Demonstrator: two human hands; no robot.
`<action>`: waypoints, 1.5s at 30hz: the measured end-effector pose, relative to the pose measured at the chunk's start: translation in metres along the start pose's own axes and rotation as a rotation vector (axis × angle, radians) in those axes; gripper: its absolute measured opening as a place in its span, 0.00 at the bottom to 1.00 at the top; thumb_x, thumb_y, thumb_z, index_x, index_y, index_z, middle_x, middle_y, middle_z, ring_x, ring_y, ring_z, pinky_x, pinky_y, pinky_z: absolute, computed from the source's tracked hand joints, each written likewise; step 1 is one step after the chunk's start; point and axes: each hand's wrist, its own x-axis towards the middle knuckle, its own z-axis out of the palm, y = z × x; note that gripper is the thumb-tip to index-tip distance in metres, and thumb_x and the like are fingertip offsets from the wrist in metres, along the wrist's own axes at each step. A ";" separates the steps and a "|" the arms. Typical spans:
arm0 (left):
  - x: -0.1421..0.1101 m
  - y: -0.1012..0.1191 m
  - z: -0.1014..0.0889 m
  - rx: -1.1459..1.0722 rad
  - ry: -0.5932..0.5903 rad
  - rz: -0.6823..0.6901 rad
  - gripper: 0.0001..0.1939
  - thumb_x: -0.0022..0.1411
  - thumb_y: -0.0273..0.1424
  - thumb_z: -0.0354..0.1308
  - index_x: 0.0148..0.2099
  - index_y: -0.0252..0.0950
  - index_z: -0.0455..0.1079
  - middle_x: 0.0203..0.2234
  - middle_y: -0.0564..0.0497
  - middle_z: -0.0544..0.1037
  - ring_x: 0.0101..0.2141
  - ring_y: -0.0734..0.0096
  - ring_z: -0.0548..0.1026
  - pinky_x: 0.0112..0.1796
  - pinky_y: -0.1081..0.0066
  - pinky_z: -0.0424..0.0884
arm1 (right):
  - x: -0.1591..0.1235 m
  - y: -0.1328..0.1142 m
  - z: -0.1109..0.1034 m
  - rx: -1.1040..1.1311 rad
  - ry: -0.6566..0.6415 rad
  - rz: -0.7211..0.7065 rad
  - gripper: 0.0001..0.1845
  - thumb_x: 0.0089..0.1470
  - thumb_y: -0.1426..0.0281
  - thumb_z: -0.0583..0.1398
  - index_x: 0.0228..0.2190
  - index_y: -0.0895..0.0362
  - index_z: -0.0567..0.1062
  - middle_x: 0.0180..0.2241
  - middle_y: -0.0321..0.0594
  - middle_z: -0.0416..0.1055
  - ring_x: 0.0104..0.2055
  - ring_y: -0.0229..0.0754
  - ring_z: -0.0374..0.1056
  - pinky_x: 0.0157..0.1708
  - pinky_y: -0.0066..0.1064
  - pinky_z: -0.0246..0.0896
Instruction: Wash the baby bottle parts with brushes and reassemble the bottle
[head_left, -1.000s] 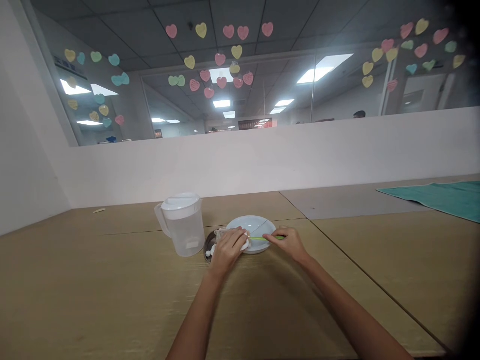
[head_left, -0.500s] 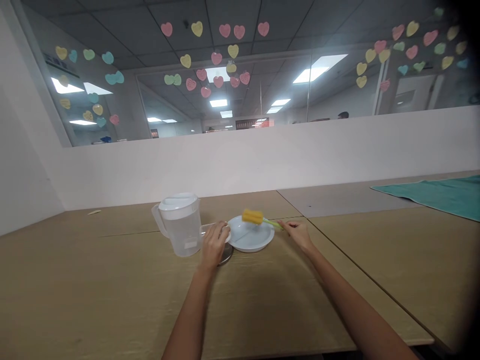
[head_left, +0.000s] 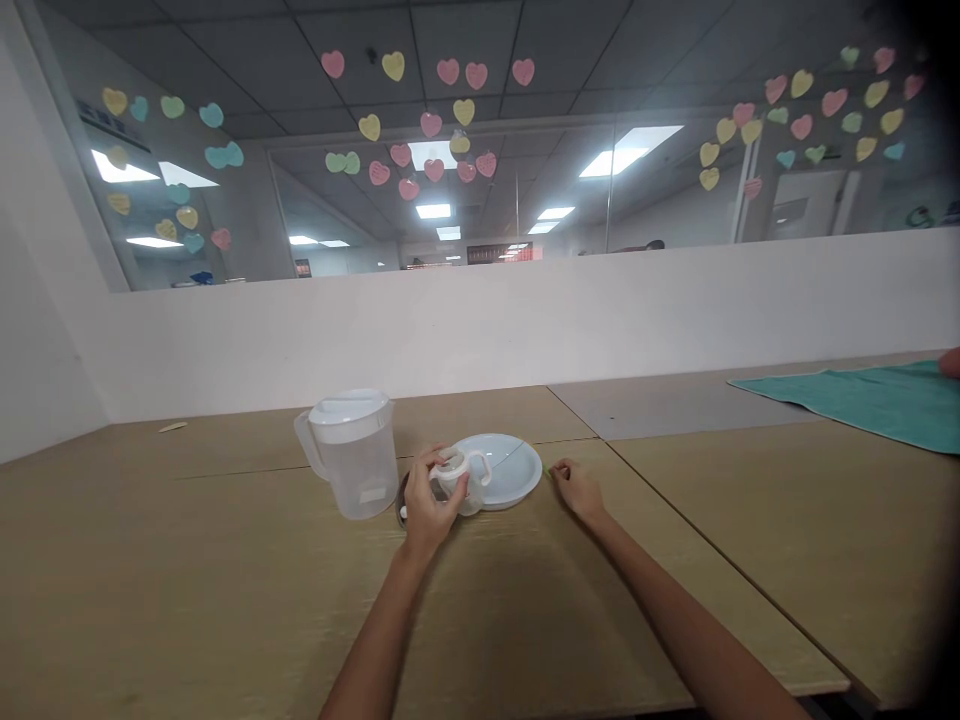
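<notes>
- Grasping a clear cup with white fittings in the left hand, thumb on the near side and fingers around the far side, at the left edge of a shallow white dish.
- Pinching the end of a thin green handle in the right hand, just beside the dish's right edge; cannot tell what is at its far end.
- To handle the cup well, spread thumb and fingers across the body rather than pulling on the white loop handle, and press lightly to avoid slipping or squeezing.
- Best to steady the left wrist, clear the dish rim with the cup's base, and bring the green handle in line with the opening before any contact.
- Watch for knocking the dark round tray partly hidden by the left hand, or the lidded pitcher standing near it on the counter.
- Far right, near a fingertip of another person: a green cloth, well apart from both hands.
</notes>
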 end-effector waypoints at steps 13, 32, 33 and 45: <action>-0.024 0.022 0.018 -0.154 -0.277 0.200 0.17 0.50 0.37 0.61 0.35 0.37 0.58 0.37 0.45 0.73 0.42 0.63 0.72 0.40 0.67 0.69 | -0.003 -0.006 0.005 0.044 -0.236 -0.122 0.08 0.44 0.69 0.57 0.29 0.59 0.72 0.20 0.35 0.68 0.24 0.36 0.63 0.23 0.24 0.50; -0.022 -0.001 0.007 -0.023 -0.312 0.187 0.21 0.60 0.43 0.45 0.50 0.35 0.60 0.43 0.42 0.70 0.46 0.61 0.67 0.48 0.60 0.62 | 0.018 -0.069 -0.019 0.104 -0.049 -0.200 0.15 0.51 0.64 0.50 0.33 0.58 0.72 0.21 0.36 0.69 0.25 0.37 0.64 0.25 0.26 0.52; -0.018 -0.006 0.004 0.016 -0.253 0.115 0.18 0.61 0.40 0.44 0.48 0.36 0.62 0.42 0.44 0.71 0.45 0.62 0.68 0.47 0.61 0.63 | 0.021 -0.079 -0.013 0.088 -0.115 -0.220 0.14 0.51 0.66 0.50 0.35 0.58 0.72 0.21 0.37 0.69 0.26 0.37 0.65 0.27 0.25 0.53; -0.020 -0.070 -0.006 0.902 -0.359 -0.269 0.14 0.60 0.31 0.45 0.28 0.33 0.69 0.26 0.44 0.74 0.33 0.61 0.72 0.34 0.67 0.63 | 0.040 -0.097 0.045 -0.111 -0.548 -0.143 0.11 0.44 0.75 0.55 0.29 0.61 0.76 0.21 0.41 0.72 0.17 0.35 0.64 0.20 0.24 0.55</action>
